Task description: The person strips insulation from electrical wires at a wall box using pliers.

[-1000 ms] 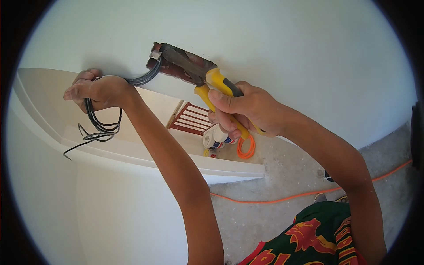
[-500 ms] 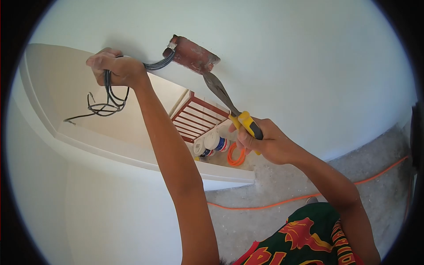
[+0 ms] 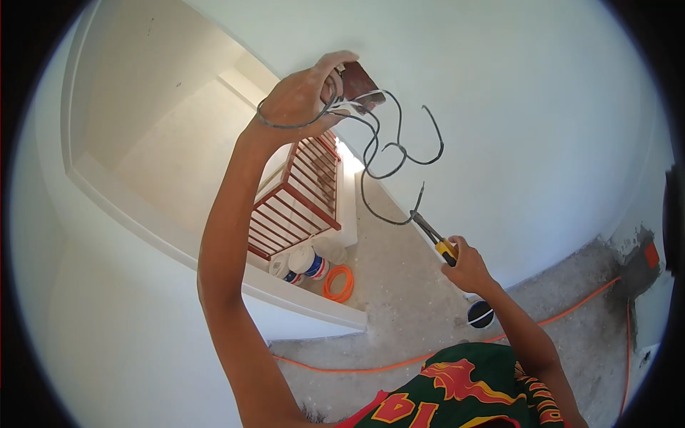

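Gripping wires (image 3: 442,146) at the wall box (image 3: 361,80), L hand (image 3: 294,98) has fingers curled; R hand (image 3: 472,269) fingers close round pliers (image 3: 447,252), tips nr a wire, contact unclear. Wires out of box, several ends loose, no joins visible.

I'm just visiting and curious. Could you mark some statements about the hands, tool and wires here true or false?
1. The right hand holds pliers with yellow-and-black handles. True.
2. The left hand rests on the grey floor. False: it is raised at the reddish-brown box set in the wall.
3. The thin dark wires are wound in a neat coil. False: they hang in loose curves.
4. A coiled orange cord lies near white buckets. True.
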